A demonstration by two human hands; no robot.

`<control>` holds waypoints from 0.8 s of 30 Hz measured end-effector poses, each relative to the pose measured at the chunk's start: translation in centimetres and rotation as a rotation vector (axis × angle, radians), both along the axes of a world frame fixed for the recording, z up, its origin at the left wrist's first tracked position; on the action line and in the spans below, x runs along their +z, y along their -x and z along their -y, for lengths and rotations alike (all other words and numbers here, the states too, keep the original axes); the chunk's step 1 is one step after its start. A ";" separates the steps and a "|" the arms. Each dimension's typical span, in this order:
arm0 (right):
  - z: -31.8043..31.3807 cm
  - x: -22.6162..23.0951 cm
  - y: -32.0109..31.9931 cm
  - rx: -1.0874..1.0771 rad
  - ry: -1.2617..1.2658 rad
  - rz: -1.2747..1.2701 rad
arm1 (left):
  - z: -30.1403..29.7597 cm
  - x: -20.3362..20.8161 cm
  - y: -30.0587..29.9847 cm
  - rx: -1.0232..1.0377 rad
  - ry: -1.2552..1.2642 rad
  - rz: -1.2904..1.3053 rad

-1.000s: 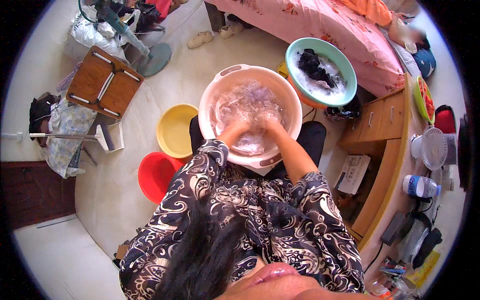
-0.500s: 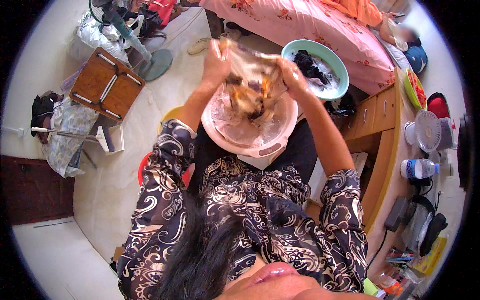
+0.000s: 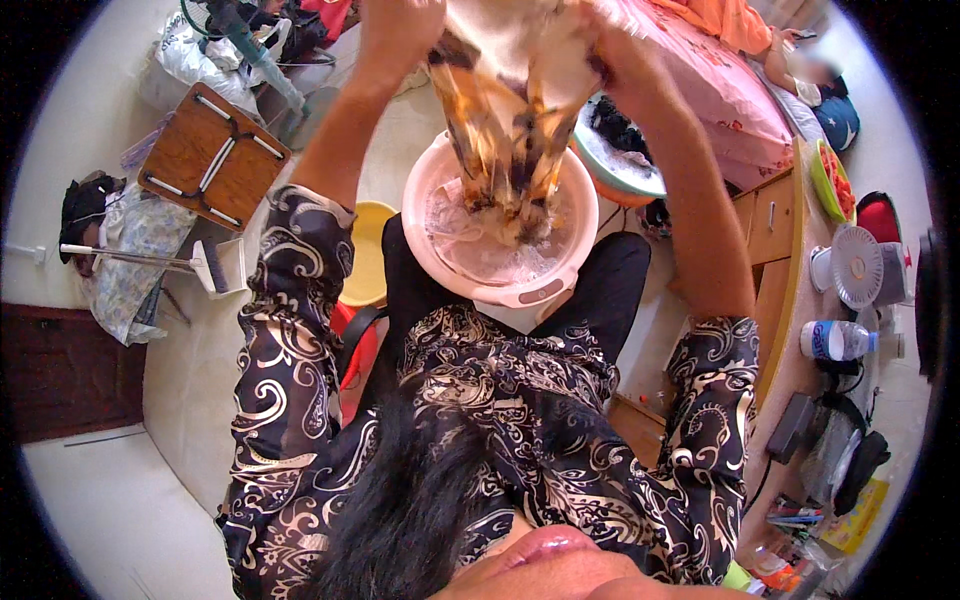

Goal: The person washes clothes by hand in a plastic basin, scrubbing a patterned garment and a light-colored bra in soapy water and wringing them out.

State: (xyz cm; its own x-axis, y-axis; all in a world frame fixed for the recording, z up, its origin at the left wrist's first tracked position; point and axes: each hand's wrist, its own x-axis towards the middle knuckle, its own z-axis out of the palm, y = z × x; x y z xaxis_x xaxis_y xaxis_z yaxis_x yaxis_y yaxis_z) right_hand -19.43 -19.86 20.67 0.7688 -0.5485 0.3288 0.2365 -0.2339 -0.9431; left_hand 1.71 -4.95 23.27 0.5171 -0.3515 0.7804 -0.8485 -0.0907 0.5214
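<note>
Your left hand (image 3: pixel 398 45) and right hand (image 3: pixel 632 75), well apart, are both clamped on the brown-and-cream patterned cloth (image 3: pixel 500 125). It hangs lengthwise from between them, down into the pink basin (image 3: pixel 413 215); neither hand is clearly nearer.

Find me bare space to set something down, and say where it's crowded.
The widest bare patch is pale floor between the dark red panel and the left sleeve. A narrow strip shows between the folding table and that sleeve. The desk on the right is crowded with a bottle and a black box. Patterned cloth hangs over the pink basin.
</note>
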 end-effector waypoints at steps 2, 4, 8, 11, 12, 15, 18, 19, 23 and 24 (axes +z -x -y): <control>1.4 -5.2 0.1 0.171 0.017 0.027 | 0.6 -6.0 0.8 -0.144 -0.005 -0.048; -0.6 -10.1 0.8 0.157 0.092 -0.070 | 0.1 -12.1 1.6 -0.132 -0.197 -0.158; -2.4 -24.1 1.1 -0.173 0.220 -0.526 | -1.7 -24.2 6.1 -0.388 -0.551 -0.387; -6.4 -26.4 0.3 -0.090 0.491 -1.139 | -3.8 -32.5 9.2 -0.257 -0.769 -0.170; -6.5 -29.6 1.5 -0.186 0.563 -1.055 | -3.4 -33.0 11.6 -0.167 -0.977 -0.194; -9.1 -30.5 1.6 -0.222 0.534 -1.104 | -4.1 -34.6 13.3 -0.128 -1.141 -0.203; -9.8 -32.4 1.9 -0.230 0.465 -1.006 | -3.9 -36.8 13.8 -0.042 -1.107 -0.195; -9.7 -34.2 2.0 -0.215 0.448 -0.919 | -3.7 -39.2 13.4 0.044 -1.013 -0.130; -9.6 -39.9 2.9 -0.306 0.245 -0.735 | -3.5 -41.4 13.2 0.075 -0.883 -0.190; -9.5 -40.8 2.9 -0.337 0.198 -0.726 | -3.6 -40.0 13.4 0.024 -0.940 -0.283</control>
State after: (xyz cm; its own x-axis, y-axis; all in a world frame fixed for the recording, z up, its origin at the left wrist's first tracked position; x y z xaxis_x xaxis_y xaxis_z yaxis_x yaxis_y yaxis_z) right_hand -22.36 -10.34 -20.11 0.6319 -0.7717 -0.0720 -0.5288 -0.3614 -0.7680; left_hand -11.68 -1.32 -16.77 0.6569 -0.7532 0.0348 -0.6961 -0.5881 0.4118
